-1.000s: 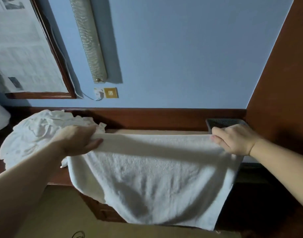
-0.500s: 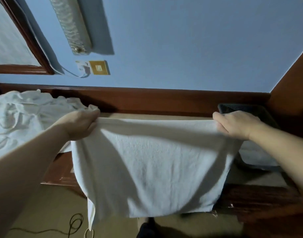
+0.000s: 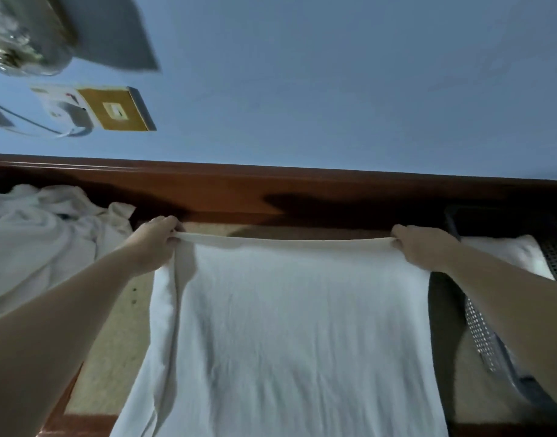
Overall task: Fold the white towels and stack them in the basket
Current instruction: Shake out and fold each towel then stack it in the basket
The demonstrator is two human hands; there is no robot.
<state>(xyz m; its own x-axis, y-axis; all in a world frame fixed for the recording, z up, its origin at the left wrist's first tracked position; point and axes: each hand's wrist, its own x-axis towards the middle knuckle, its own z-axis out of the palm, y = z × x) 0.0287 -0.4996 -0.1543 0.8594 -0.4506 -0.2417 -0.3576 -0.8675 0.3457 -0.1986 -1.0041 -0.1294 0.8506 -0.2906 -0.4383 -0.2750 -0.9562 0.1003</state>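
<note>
A white towel (image 3: 290, 326) is stretched flat between my hands and runs down over the tabletop toward me. My left hand (image 3: 154, 244) pinches its far left corner, and my right hand (image 3: 425, 247) pinches its far right corner. The far edge is taut, close to the wooden back rail. A dark perforated basket (image 3: 482, 335) stands at the right, with a folded white towel (image 3: 510, 250) inside it. My right forearm crosses over the basket. A heap of unfolded white towels (image 3: 40, 241) lies at the left.
The tan tabletop (image 3: 113, 342) has a reddish wooden frame, and its raised wooden back rail (image 3: 271, 187) meets a blue wall. A gold switch plate (image 3: 116, 110) and a white plug with a cable hang on the wall at upper left.
The towel hung in the air over the table's front edge; now both hands have carried it forward and down so it lies across the tabletop. The view has tilted down and closer.
</note>
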